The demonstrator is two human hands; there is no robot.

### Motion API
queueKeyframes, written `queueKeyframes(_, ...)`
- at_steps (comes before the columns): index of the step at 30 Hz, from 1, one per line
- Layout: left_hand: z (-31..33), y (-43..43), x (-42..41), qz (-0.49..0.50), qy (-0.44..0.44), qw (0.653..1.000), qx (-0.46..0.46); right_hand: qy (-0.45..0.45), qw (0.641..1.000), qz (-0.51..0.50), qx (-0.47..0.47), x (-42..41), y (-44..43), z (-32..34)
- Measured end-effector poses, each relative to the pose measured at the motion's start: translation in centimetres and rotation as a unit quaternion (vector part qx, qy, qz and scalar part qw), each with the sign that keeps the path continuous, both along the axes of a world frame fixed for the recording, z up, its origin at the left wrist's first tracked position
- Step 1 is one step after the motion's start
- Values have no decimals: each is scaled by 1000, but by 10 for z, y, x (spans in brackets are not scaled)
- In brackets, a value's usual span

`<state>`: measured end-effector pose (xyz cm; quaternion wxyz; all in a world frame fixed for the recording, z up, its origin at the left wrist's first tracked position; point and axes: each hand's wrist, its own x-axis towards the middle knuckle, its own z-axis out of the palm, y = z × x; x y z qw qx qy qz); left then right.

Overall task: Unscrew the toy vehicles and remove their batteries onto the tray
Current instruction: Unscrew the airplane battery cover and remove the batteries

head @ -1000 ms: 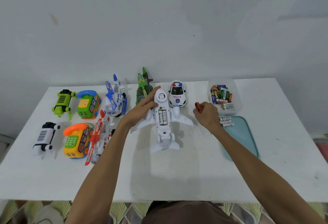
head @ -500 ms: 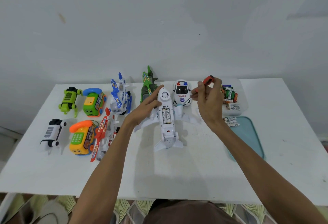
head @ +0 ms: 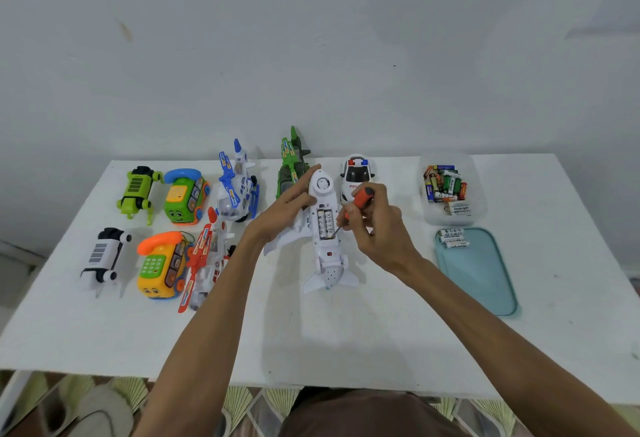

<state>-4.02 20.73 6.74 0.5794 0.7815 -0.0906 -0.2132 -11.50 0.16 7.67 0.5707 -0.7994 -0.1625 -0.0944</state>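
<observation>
White table — toys in two rows on its left half. Teal tray at right, a few cells at its far end. White plane lies belly-up at centre, compartment uncovered, batteries inside. Left hand presses the plane's nose side, fingers fairly straight. Right hand grips an orange screwdriver — tip at the compartment's near right corner.

The white police car carries the letters "POL" on its hood; the rest of the word is hidden behind the orange screwdriver; a small white pack in the clear box reads "Heybright"; the batteries on the tray have print too small to read.
</observation>
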Motion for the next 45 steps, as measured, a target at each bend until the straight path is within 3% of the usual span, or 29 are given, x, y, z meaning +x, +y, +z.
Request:
queueKeyframes(5,0,0,1,-2,5,1000,9,-23,995,47,-81,-6,-2,-11)
queueKeyframes(10,-1,0,1,2,23,1000,1,-163,969,88,-162,-26,-6,-44)
queueKeyframes(15,-10,0,-3,6,29,1000,6,-151,987,30,-51,-20,-9,-29)
queueKeyframes(19,-9,-2,-4,12,27,1000,1,-59,994,-12,90,-17,-2,-10)
queueKeyframes(28,-15,2,-2,12,31,999,-10,13,998,-3,63,-12,-2,-17)
queueKeyframes(33,-16,0,1,13,38,999,-3,-40,997,40,-45,-26,-7,-26)
queueKeyframes(38,-24,6,3,30,51,998,-3,-229,944,131,-200,-43,-17,-68)
queueKeyframes(40,-25,6,3,30,50,998,1,-176,965,118,-157,-45,-16,-65)
queueKeyframes(42,-25,4,2,27,46,999,0,-98,991,70,-57,-46,-9,-49)
queueKeyframes(45,-23,1,1,27,41,999,-2,-73,991,-23,107,-37,3,-29)
